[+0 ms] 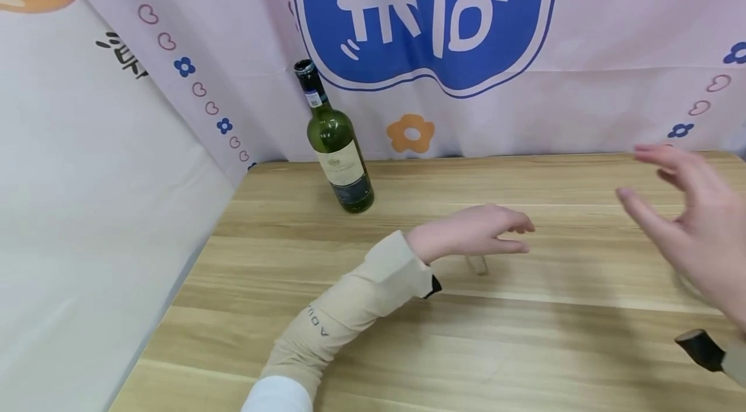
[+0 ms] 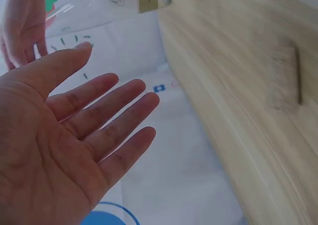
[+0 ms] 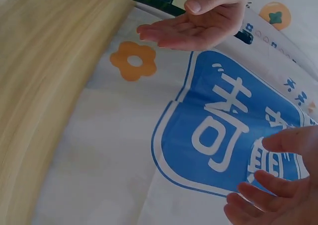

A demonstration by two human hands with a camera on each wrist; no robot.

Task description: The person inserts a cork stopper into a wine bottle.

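Note:
My left hand (image 1: 474, 230) hovers over the table with fingers relaxed and nothing held. Under its wrist, a small pale item (image 1: 478, 265) is partly hidden; the left wrist view has a blurred small block (image 2: 282, 81) on the wood. My right hand (image 1: 693, 224) is raised at the right, thumb and fingers apart, holding nothing. A clear rounded edge (image 1: 690, 286) shows below that hand. In the left wrist view a clear bottle (image 2: 94, 9) with a label lies across the top, by the right hand (image 2: 22, 26); whether they touch, I cannot tell.
A green wine bottle (image 1: 340, 153) stands upright at the table's back left. Behind the wooden table (image 1: 233, 308) hangs a pink printed cloth (image 1: 618, 23) with a blue emblem. White cloth (image 1: 87, 237) covers the left side.

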